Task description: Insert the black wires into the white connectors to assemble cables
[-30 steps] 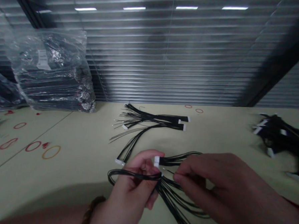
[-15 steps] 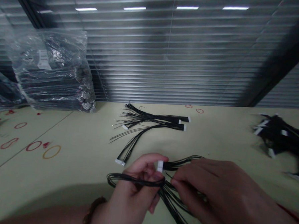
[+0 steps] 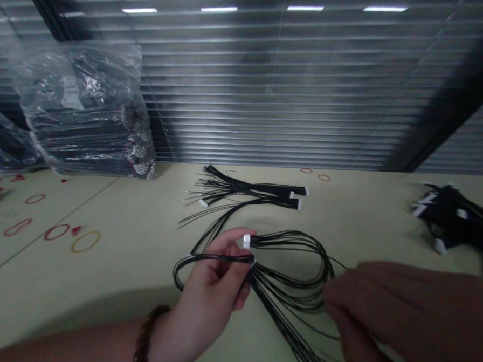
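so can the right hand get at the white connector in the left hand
Probably yes: the white connector pokes clear of the left hand, and only a loop of black wires lies before the right hand.

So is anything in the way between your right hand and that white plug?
Only the wires themselves: a loop of black wires lies between the right hand and the white connector beside the left hand. Nothing else stands there.

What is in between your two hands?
In the head view, a loop of thin black wires lies between the left hand and the right hand, coming from the white connector the left hand pinches.
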